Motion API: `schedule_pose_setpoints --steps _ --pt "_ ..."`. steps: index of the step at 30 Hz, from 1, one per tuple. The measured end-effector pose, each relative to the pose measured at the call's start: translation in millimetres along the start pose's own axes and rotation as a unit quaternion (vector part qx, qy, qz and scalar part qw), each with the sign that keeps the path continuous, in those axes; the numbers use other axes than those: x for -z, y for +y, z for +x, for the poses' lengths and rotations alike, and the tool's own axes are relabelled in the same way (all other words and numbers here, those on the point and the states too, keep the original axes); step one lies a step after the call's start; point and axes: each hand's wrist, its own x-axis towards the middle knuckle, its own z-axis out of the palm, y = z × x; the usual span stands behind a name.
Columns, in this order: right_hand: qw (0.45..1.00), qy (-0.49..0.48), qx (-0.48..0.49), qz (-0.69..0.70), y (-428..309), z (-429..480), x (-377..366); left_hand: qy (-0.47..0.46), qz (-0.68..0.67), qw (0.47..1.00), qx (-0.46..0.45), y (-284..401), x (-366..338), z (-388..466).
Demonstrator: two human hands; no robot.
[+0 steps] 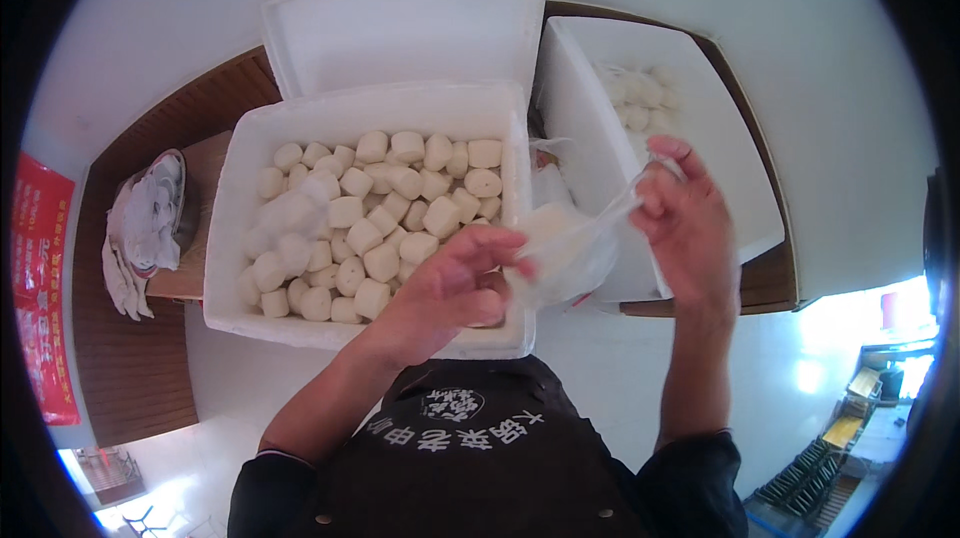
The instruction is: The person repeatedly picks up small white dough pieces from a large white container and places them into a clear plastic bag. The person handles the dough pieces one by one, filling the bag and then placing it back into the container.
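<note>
A thin translucent plastic bag hangs from the pinched fingers of my right hand, its top twisted narrow. Something pale is inside it, too blurred to name. My left hand is at the bag's left side, over the near right corner of the open white foam box. Its fingers are apart and slightly curled; whether they touch the bag I cannot tell. Many pale steamed buns lie loose in this box. A clear bag of buns rests on top of them at the left.
The foam lid stands upright behind the box. To the right, a second foam box holds bagged buns. At left, a metal bowl with white plastic or cloth sits on the wooden counter. A red sign bears writing.
</note>
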Motion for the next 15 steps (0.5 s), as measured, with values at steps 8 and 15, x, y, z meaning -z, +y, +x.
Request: schedule_pose_setpoints --steps 8,15 --pt "0.941 0.122 0.044 -0.314 -88 134 97 0.105 0.131 0.985 0.025 -1 18 -1" --pt "0.920 0.173 -0.106 -0.335 45 276 289 0.297 0.127 0.946 0.022 -22 68 -48"
